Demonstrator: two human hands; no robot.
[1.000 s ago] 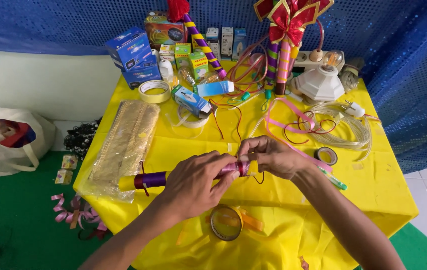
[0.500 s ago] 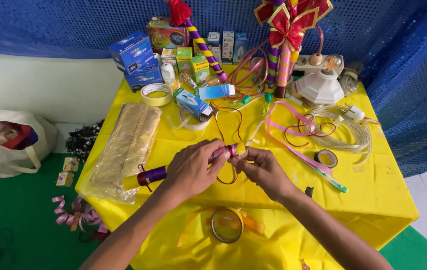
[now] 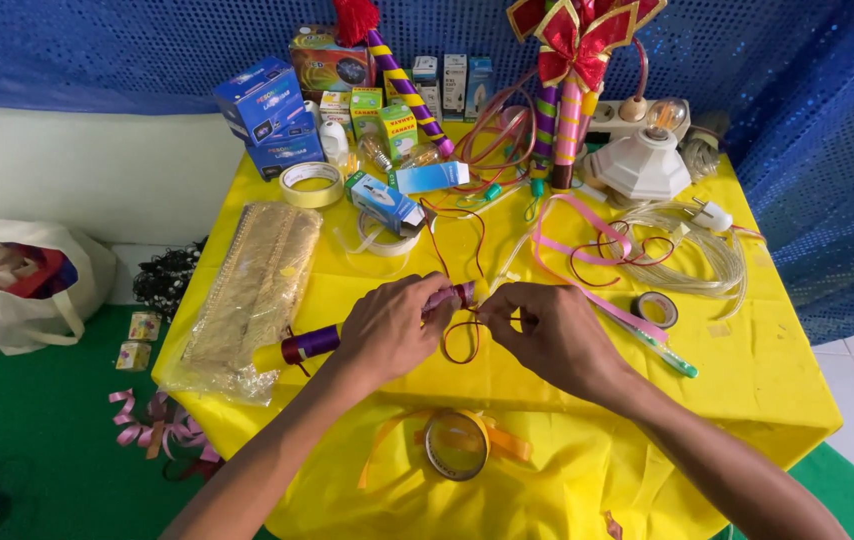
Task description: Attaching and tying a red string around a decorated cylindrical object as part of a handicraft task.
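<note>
Left hand grips a purple-wrapped stick; right hand fingers pinch red wire at its tip; its yellow end remains bare.

Two hands, left hand and right hand; three tape rolls; two blue boxes; one white bag.

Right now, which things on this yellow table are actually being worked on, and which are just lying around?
In use:
left hand
right hand
ribbon-wrapped stick
thin red wire

Lying about:
clear tape roll
black tape roll
gold cloth
blue boxes
white lamp base
</note>
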